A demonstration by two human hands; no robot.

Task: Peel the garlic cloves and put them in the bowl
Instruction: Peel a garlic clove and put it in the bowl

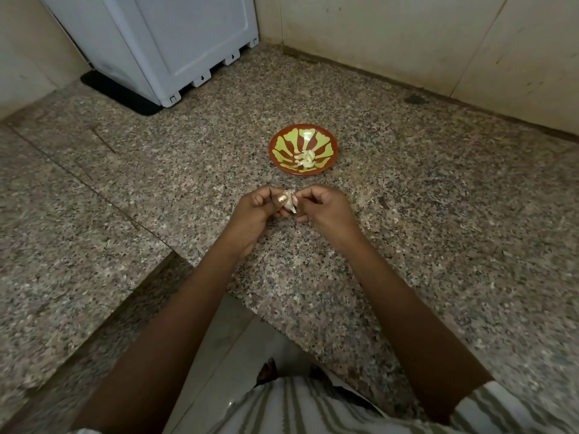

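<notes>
The left grip (pixel 257 217) and the right grip (pixel 322 211) meet above the near part of the bench (pixel 438 214), both raised just off the speckled stone surface.

1. Left grip: closed around an unpeeled garlic piece (pixel 289 204). The thumb, with a painted nail, lies across the front of the garlic; the other fingers curl behind it.
2. Right grip: fingers curled, with the fingertips pinching the papery skin at the upper right side of the same garlic piece. Whether this is a single clove or several joined cannot be told.
3. Bowl (pixel 329 142): red with a green pattern, standing on the bench beyond the hands and slightly to the right, apart from both grips.
4. Peeled cloves (pixel 305 159): a small pale pile lying in the bottom of the bowl.

A white appliance (pixel 175 42) stands on a black mat (pixel 119 92) in the far left corner of the bench, against the tiled wall (pixel 407 42). A striped garment (pixel 313 411) shows at the bottom edge.
</notes>
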